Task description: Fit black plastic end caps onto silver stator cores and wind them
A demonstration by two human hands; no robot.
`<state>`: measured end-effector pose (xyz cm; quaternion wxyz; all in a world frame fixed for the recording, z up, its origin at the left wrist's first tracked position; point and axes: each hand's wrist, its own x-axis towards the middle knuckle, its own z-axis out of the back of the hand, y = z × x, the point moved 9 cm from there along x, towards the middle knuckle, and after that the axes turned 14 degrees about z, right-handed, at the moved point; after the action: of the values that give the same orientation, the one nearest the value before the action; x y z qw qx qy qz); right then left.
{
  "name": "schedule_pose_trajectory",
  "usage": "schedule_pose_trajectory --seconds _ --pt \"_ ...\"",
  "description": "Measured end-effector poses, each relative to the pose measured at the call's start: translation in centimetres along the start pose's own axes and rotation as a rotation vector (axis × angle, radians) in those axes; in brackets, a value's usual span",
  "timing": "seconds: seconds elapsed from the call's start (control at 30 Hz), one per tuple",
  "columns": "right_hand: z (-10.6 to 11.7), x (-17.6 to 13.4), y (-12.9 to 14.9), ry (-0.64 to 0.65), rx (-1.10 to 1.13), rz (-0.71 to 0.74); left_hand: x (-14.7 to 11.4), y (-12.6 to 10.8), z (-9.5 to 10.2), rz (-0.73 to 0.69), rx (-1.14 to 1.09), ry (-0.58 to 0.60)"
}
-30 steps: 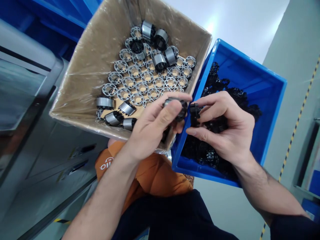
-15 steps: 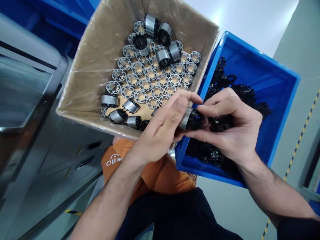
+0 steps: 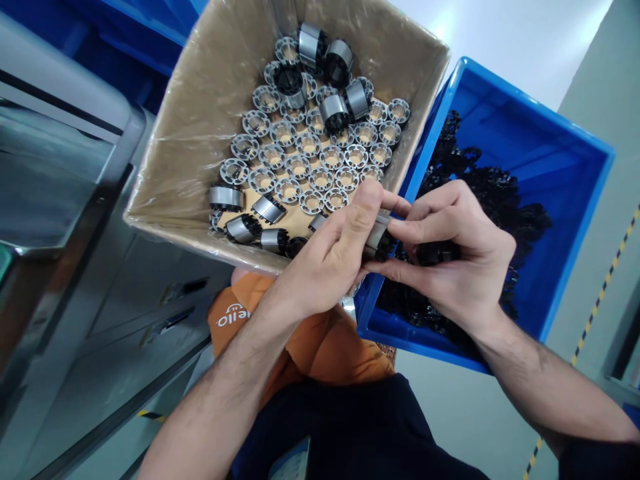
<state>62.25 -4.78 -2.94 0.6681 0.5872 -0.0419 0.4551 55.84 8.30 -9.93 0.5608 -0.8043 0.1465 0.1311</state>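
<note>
My left hand [image 3: 336, 257] is closed around a steel stator core [image 3: 376, 235], a silver ring with toothed black plastic at its right end. At that end my right hand [image 3: 463, 250] is closed too, thumb and fingers pressed on the black plastic insulator [image 3: 384, 245]. Another black plastic piece [image 3: 436, 253] sits in the hollow of the right hand, partly covered by fingers. Both hands are over the adjoining edges of a lined carton and a blue bin. My fingers hide much of the core.
The plastic-lined carton [image 3: 173, 143] holds rows of upright stator cores [image 3: 297, 167], with several lying tilted on top and at the near side. The blue bin [image 3: 565, 273] at right holds a heap of black plastic pieces [image 3: 505, 200]. A metal cabinet [image 3: 135, 293] stands at left.
My right hand has come slightly left, closer to my left hand. Less of the black plastic shows at the core's end. The whole view has shifted a little.
</note>
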Motion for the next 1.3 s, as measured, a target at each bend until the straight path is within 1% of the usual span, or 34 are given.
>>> schedule_pose_trajectory --seconds 0.07,0.1,0.13,0.17,0.2,0.27,0.3,0.33,0.37,0.4,0.47,0.53,0.57,0.67,0.73,0.8,0.83,0.87,0.93,0.97,1.0,1.03,1.07,1.1,1.13,1.2,1.23,1.3 --pt "0.1 0.3 0.4 0.010 0.011 0.015 -0.2 -0.5 -0.5 0.013 0.020 0.037" --pt "0.1 0.5 0.3 0.045 0.003 -0.014 -0.4 -0.9 -0.4 0.015 0.052 0.041" --pt "0.2 0.6 -0.1 0.092 -0.016 -0.070 -0.7 -1.2 0.2 0.021 0.106 0.015" --pt "0.6 0.7 -0.5 0.134 -0.043 -0.138 -1.0 -1.8 1.3 0.012 0.179 -0.060" --pt "1.2 0.8 -1.1 0.153 -0.077 -0.208 -1.6 -2.6 3.1 -0.009 0.261 -0.181" --pt "3.1 1.0 -2.2 0.117 -0.138 -0.308 -3.4 -4.7 7.3 -0.092 0.402 -0.465" --pt "4.2 1.1 -2.6 0.070 -0.161 -0.323 -4.4 -5.8 8.9 -0.133 0.472 -0.560" --pt "5.1 1.1 -2.9 0.040 -0.181 -0.328 -5.2 -6.6 10.1 -0.144 0.567 -0.600" --pt "5.6 1.1 -3.2 0.034 -0.201 -0.330 -5.6 -7.0 10.7 -0.137 0.682 -0.594" --pt "5.9 1.2 -3.4 0.051 -0.221 -0.323 -5.7 -7.1 10.9 -0.109 0.814 -0.550" --pt "5.8 1.3 -3.6 0.142 -0.290 -0.308 -5.6 -6.7 10.5 -0.059 1.049 -0.446" --pt "5.5 1.5 -3.4 0.240 -0.400 -0.278 -5.3 -5.8 10.0 -0.025 1.175 -0.385" --pt "5.4 1.7 -3.2 0.277 -0.456 -0.262 -5.0 -5.3 9.9 0.002 1.218 -0.375" --pt "5.2 1.9 -3.2 0.363 -0.552 -0.227 -4.1 -3.8 9.9 0.094 1.350 -0.393" --pt "4.9 1.5 -4.0 0.446 -0.563 -0.213 -4.1 -3.5 9.9 0.121 1.396 -0.424" --pt "4.5 0.4 -5.4 0.583 -0.556 -0.214 -4.7 -3.9 9.8 0.107 1.421 -0.506" --pt "4.1 -0.5 -6.4 0.679 -0.535 -0.231 -5.4 -4.4 9.5 0.076 1.423 -0.565" --pt "3.6 -1.7 -7.4 0.789 -0.504 -0.257 -6.4 -4.9 8.9 0.025 1.409 -0.628" --pt "2.9 -3.9 -9.1 0.988 -0.453 -0.316 -9.3 -5.7 7.0 -0.129 1.319 -0.741" --pt "2.8 -4.7 -9.7 1.052 -0.449 -0.337 -11.2 -5.6 5.8 -0.211 1.253 -0.785" --pt "2.8 -5.2 -10.1 1.082 -0.461 -0.346 -13.2 -5.2 4.6 -0.282 1.183 -0.820" --pt "2.9 -5.2 -10.3 1.084 -0.485 -0.342 -15.3 -4.2 3.5 -0.324 1.123 -0.855" --pt "3.0 -5.1 -10.4 1.070 -0.511 -0.329 -17.3 -2.9 2.4 -0.338 1.078 -0.875" --pt "3.0 -4.8 -10.4 1.055 -0.532 -0.311 -19.2 -1.1 1.5 -0.323 1.033 -0.890" --pt "2.9 -4.5 -10.2 1.042 -0.548 -0.293 -21.1 0.8 0.9 -0.277 0.990 -0.912" --pt "2.7 -3.7 -9.8 1.027 -0.580 -0.254 -24.7 4.8 0.1 -0.167 0.908 -0.958" --pt "2.5 -3.3 -9.4 1.021 -0.599 -0.235 -26.7 6.4 -0.2 -0.137 0.886 -0.988" --pt "2.2 -2.3 -8.4 1.006 -0.642 -0.197 -31.0 8.7 -0.5 -0.097 0.856 -1.078"
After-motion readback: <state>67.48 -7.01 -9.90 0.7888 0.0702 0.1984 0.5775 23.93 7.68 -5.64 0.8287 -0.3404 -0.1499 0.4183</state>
